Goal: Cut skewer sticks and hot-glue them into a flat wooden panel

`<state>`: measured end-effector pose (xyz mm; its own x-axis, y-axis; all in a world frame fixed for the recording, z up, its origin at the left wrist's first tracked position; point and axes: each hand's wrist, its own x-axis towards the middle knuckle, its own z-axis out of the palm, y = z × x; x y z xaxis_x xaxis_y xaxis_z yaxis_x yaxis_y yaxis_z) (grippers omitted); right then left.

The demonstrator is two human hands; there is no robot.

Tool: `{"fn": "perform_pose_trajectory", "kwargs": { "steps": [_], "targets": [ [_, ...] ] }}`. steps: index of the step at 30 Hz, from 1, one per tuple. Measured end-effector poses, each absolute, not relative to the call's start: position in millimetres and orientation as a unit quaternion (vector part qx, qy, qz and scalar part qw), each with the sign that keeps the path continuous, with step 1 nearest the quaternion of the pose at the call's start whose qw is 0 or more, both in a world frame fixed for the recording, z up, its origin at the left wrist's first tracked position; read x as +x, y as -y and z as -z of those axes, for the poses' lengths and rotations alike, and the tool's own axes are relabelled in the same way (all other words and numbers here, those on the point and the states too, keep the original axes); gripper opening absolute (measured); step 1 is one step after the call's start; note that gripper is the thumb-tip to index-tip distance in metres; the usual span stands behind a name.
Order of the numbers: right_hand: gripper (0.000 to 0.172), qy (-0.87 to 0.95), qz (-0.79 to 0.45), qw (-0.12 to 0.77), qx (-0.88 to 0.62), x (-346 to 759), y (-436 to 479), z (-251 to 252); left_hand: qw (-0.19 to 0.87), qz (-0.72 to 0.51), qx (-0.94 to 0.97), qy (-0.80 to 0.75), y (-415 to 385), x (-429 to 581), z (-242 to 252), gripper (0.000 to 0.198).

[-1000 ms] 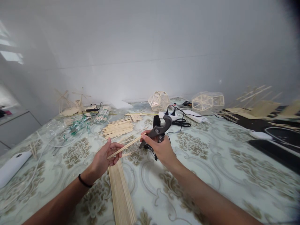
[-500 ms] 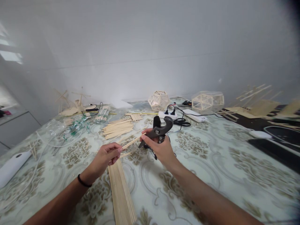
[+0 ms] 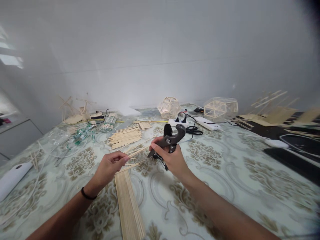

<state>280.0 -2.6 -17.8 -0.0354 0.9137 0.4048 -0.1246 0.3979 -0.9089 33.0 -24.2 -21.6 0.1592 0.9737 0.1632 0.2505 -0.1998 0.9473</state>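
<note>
Well short of the tabletop's (image 3: 212,196) far edge, the left hand (image 3: 111,165) pinches a wooden stick (image 3: 139,152) near one end, so it could slip if knocked by the cutter (image 3: 172,139) the right hand (image 3: 171,156) clasps.

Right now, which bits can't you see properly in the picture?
Head view: the left hand hides one end of the pinched wood.
Head view: the right hand covers part of the dark tool.
Head view: the bottom edge cuts off the long wooden strips.
Head view: blur softens the wooden pieces at right.
</note>
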Motion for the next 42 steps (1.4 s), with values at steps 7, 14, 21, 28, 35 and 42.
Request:
{"fn": "perform_pose_trajectory", "kwargs": {
  "steps": [7,14,21,28,35,42],
  "targets": [
    [0.015,0.661,-0.180,0.594,-0.422,293.2,-2.9,11.7,0.437,-0.475,0.600,-0.472,21.3,24.6,23.7,0.038],
    [0.008,0.689,-0.220,0.577,-0.379,290.5,-1.1,12.7,0.419,-0.469,0.616,-0.474,21.5,24.9,20.6,0.037],
    [0.029,0.622,-0.372,0.588,-0.358,284.8,4.2,14.8,0.413,-0.435,0.642,-0.478,27.0,35.8,13.1,0.039],
    [0.029,0.579,-0.448,0.605,-0.312,282.6,0.0,16.8,0.423,-0.427,0.646,-0.472,24.9,31.9,15.9,0.039],
    [0.029,0.510,-0.426,0.673,-0.325,287.3,-4.7,11.1,0.446,-0.415,0.646,-0.460,23.5,30.7,21.9,0.041],
    [0.032,0.425,-0.480,0.711,-0.288,296.4,-14.2,5.1,0.410,-0.425,0.636,-0.496,15.0,25.6,19.7,0.046]
  ]
}}
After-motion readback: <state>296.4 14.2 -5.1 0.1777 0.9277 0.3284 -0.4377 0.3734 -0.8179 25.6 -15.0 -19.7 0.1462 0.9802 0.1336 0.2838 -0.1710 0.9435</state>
